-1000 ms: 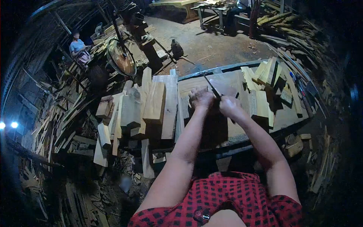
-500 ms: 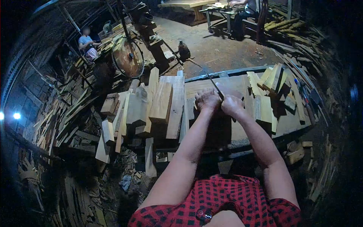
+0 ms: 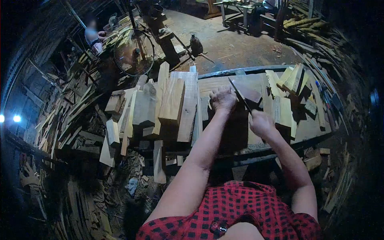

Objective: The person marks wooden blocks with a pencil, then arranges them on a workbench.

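Note:
My right hand (image 3: 262, 123) is wrapped round the near end of a long, thin, dark tool (image 3: 241, 95), perhaps a file or a narrow blade. The tool slants up and left, its far tip beyond my left hand's knuckles. My left hand (image 3: 222, 100) rests low over the wooden bench (image 3: 256, 138), fingers curled down; what they hold, if anything, is hidden. Between the hands the tool passes close to the left hand's right side. Just left of that hand lies a wide plank (image 3: 188, 108), with a thick wood block (image 3: 172, 102) beside it.
Cut wood pieces (image 3: 294, 80) are heaped on the bench's right side. More blocks (image 3: 144, 108) crowd its left. A wire-rimmed wheel (image 3: 153, 54) stands beyond, near a seated person (image 3: 94, 40). A dark jug-like object (image 3: 196, 45) sits on the floor. Scrap wood (image 3: 72, 124) piles up at left.
My right hand has drawn back toward me and to the right with the tool, away from my left hand. The left hand has shifted slightly; the view has tilted a little.

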Demonstrator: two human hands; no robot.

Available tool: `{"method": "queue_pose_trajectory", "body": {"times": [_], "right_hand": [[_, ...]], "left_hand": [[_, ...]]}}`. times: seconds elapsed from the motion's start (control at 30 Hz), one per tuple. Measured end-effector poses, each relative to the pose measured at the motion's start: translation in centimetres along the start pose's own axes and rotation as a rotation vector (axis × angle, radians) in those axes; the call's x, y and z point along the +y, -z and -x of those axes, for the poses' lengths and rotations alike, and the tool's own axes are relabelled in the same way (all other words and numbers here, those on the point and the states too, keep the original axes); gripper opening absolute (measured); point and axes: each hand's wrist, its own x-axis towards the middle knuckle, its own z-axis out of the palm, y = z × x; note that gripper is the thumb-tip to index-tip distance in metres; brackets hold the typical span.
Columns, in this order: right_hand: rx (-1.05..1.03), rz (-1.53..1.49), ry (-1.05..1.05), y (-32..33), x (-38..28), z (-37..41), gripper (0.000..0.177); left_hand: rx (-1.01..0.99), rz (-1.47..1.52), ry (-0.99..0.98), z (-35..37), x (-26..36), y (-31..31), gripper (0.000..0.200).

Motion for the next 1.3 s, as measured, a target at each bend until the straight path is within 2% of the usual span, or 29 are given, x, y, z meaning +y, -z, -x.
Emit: {"method": "queue_pose_trajectory", "body": {"times": [0.07,0.1,0.17,0.2,0.27,0.33,0.37,0.43,0.5,0.67,0.73,0.77,0.83,0.93,1.0,1.03,1.1,1.2,1.3], "right_hand": [[-0.138,-0.056,-0.093,-0.5,-1.3,-4.3,0.025],[-0.139,-0.059,-0.089,-0.7,-1.7,-5.6,0.025],[0.027,-0.012,-0.063,-1.6,-2.2,-7.4,0.024],[0.026,-0.014,-0.067,-3.1,-1.2,-7.9,0.024],[-0.037,0.065,0.062,-6.1,1.8,-8.5,0.025],[-0.058,-0.024,-0.049,-0.6,-0.7,-2.9,0.024],[-0.042,-0.063,-0.031,0.6,-0.9,-0.3,0.023],[-0.032,-0.098,-0.013,1.2,-0.5,2.3,0.022],[-0.13,0.028,-0.094,1.2,0.1,3.3,0.022],[-0.097,-0.039,-0.099,0.7,-2.0,-4.0,0.027],[-0.228,-0.086,-0.218,0.7,-2.9,-7.0,0.03],[-0.222,-0.085,-0.238,0.3,-3.1,-6.9,0.03],[-0.035,-0.019,-0.081,-0.1,-2.7,-6.4,0.028],[-0.077,-0.086,-0.095,0.5,-1.5,-2.1,0.027],[0.028,-0.127,0.031,0.6,-0.1,1.8,0.026],[0.025,-0.123,0.023,0.8,0.0,2.7,0.026],[-0.148,-0.046,-0.081,1.2,0.2,4.0,0.025],[-0.072,-0.061,-0.043,0.5,-0.4,-0.5,0.026],[-0.141,-0.108,-0.091,-0.2,-1.8,-5.5,0.026]], "left_hand": [[0.008,-0.023,0.005,-0.1,0.2,0.0,0.025],[0.004,-0.042,0.011,0.0,0.1,-0.2,0.024],[0.007,-0.037,0.02,0.0,0.0,0.1,0.024],[0.005,-0.026,0.026,-0.1,0.1,0.0,0.025],[0.014,-0.027,0.015,-0.2,0.0,-0.8,0.025],[0.025,-0.021,0.018,-0.4,-0.3,-1.1,0.025],[0.025,-0.005,0.004,-0.3,-0.3,-0.9,0.026],[0.022,0.015,-0.004,-0.1,-0.2,-0.1,0.027],[-0.001,0.01,0.012,0.1,0.0,0.4,0.027],[0.005,-0.019,0.016,-0.2,-0.2,-0.3,0.025],[-0.017,-0.026,0.01,-0.1,0.1,-0.3,0.024],[-0.009,-0.044,0.019,-0.1,0.1,-0.3,0.023],[-0.007,-0.072,0.032,0.0,0.4,0.1,0.024],[-0.014,-0.061,0.027,-0.2,0.3,0.0,0.027],[-0.016,-0.065,0.013,-0.2,0.1,-0.3,0.028],[-0.003,-0.074,0.01,-0.3,0.0,-0.5,0.029],[0.0,-0.054,0.004,-0.3,-0.1,-0.7,0.03],[0.015,-0.042,-0.022,-0.2,0.0,-0.5,0.03],[-0.027,-0.068,0.001,-0.1,0.4,0.0,0.028]]}}
